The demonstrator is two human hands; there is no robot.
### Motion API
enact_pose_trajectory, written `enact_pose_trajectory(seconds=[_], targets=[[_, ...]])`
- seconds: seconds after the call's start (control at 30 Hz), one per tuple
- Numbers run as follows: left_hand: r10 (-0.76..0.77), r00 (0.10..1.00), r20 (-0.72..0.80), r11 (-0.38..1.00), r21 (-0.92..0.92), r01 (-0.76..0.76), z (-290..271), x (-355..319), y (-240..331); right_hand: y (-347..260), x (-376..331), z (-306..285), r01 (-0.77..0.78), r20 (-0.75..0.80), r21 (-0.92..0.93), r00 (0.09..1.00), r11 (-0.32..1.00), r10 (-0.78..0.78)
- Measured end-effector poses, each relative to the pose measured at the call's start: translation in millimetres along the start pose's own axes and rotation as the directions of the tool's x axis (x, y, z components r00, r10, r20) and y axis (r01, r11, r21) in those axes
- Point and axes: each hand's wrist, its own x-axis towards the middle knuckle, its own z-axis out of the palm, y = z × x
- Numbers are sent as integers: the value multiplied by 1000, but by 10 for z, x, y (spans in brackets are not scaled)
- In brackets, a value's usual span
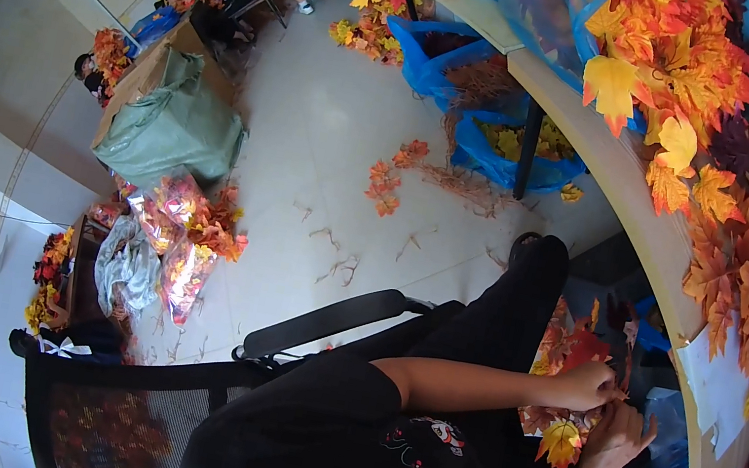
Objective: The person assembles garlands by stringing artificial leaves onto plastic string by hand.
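Long table (581, 115), its pale edge bent by the lens, curves down the right side. Mesh-backed chair (111, 423) under the seated worker, lower left. Across the floor, a grey-green sack (173, 138) leans against a cardboard box; co-workers sit and stand beyond it.

Big heap of maple leaves (670, 61), artificial by the look, orange, yellow and red, at the table's far end; more spill along the right side. Plenty of stock remains, I judge. Blue bags (422, 52) under the table, one with yellow leaves, another with brown strands. Clear plastic bags (185, 276) of red and orange leaves by the sack: perhaps a finished share, though unconfirmed.

Loose brown stems (467, 190) lie in a drift on the floor, thin scraps nearer the chair. Reads as work well under way, no sign of the end.

At the worker's lap, a red-orange leaf cluster (566, 343), just beside the hands: the piece in progress, presumably. Left hand (583, 386) has its fingers curled in; right hand (616, 442) meets it at the fingertips, some fingers extended. Whether either is clamped on a stem, cannot tell; detail too small. Joining or parting, equally unclear. One yellow leaf (561, 443) hangs just below, apparently free of both grips.
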Motion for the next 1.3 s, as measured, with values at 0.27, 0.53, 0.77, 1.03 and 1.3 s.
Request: enact_pose_trajectory(seconds=[0.27, 0.53, 0.77, 1.03, 1.3], targets=[[-274, 937, 217, 795, -497, 347, -67, 8, 0, 25, 117, -86, 166, -58, 11, 985, 986, -165], [122, 966, 228, 982, 112, -150, 171, 9, -174, 187, -80, -105, 127, 86, -51, 989, 991, -122], [-508, 806, 304, 496, -662, 562, -399, 171, 49, 292, 393, 1, 67, -239, 180, 971, 981, -22], [-521, 831, 194, 440, -773, 457, -379, 348, 41, 395, -270, 323, -220, -39, 826, 896, 519, 443], [-530, 838, 127, 463, -785, 412, -145, 289, 19, 7, -284, 406, -364, -135, 520, 858, 773, 495]])
